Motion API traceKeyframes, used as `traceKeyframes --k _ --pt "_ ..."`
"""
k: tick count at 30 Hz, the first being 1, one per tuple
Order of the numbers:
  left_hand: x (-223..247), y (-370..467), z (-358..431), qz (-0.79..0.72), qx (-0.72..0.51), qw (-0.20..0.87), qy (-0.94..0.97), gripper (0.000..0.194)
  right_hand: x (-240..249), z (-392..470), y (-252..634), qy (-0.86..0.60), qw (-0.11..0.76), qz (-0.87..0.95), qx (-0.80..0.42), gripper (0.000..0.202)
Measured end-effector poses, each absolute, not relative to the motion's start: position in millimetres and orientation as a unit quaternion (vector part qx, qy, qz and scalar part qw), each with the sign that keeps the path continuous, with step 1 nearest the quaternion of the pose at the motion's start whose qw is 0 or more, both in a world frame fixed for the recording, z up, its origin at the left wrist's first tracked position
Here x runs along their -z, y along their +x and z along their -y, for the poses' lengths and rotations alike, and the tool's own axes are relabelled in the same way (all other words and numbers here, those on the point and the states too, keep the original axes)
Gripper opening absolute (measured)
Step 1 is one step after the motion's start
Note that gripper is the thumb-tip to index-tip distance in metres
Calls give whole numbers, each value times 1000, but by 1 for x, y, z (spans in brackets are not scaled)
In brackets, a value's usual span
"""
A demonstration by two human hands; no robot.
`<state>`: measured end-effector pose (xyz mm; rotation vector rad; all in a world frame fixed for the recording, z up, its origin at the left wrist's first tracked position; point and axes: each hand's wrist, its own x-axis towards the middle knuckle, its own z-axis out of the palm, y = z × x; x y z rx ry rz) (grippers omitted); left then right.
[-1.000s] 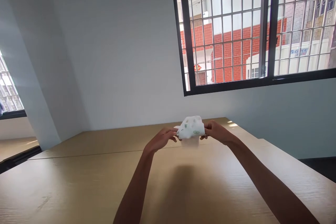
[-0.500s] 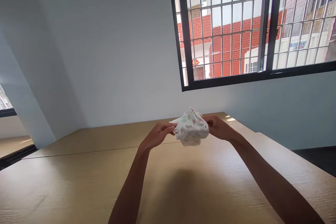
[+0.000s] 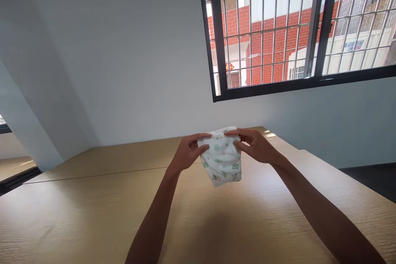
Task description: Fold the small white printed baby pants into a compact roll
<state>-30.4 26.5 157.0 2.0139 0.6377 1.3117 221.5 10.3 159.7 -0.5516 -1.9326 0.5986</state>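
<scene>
A white cloth (image 3: 221, 159) with small green and pink prints hangs spread between my hands, over the far part of the wooden table (image 3: 102, 214). My left hand (image 3: 189, 150) grips its upper left edge, thumb on the front and fingers along the top. At the upper right corner my right hand (image 3: 255, 144) holds the cloth between thumb and fingers. The cloth's lower edge hangs free, and a soft shadow falls on the tabletop nearer to me.
Behind the table stands a pale wall (image 3: 139, 62). A black-framed window (image 3: 266, 92) with metal bars is at the upper right. A seam runs across the table's far part. Dark floor (image 3: 371, 177) shows beyond the right edge.
The bunched cloth has opened out and now hangs flatter, its print facing me. Both hands have shifted their fingers onto its upper edge. The view has tilted slightly.
</scene>
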Motion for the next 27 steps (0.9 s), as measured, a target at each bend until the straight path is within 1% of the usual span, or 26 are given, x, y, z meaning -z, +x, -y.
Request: traceKeyframes --k 2,4,6,8,11,13,16,19,22,25,27 --pt "-157 -29 -23 -235 -508 288 777 38 -161 -9 221 -222 501 785 -288 44" --pt "-157 -28 -18 -245 -518 203 794 34 -163 -7 220 -224 500 771 -326 49" --pt "-157 -29 -14 -258 -517 103 810 33 -164 -6 220 -229 513 762 -323 45" --pt "-158 -29 -12 -253 -521 39 814 34 -164 -5 220 -235 537 765 -266 38" --pt "-158 -28 -11 -230 -548 22 804 33 -164 -2 222 -260 543 789 -125 32" --pt "-158 -29 -12 -220 -575 28 788 28 -163 0 223 -272 533 800 -45 30" --pt "-157 -30 -13 -195 -623 56 756 19 -163 1 224 -250 566 786 14 28" --pt "-157 -32 -10 -184 -632 90 747 17 -163 0 224 -224 603 765 32 27" --pt "-159 -32 -6 -198 -611 87 761 16 -163 0 225 -195 595 780 6 27" --pt "-163 -30 -3 -198 -608 15 769 19 -164 3 227 -158 553 816 -55 34" --pt "-166 -29 -1 -183 -612 -38 768 22 -164 6 228 -147 531 832 -70 37"
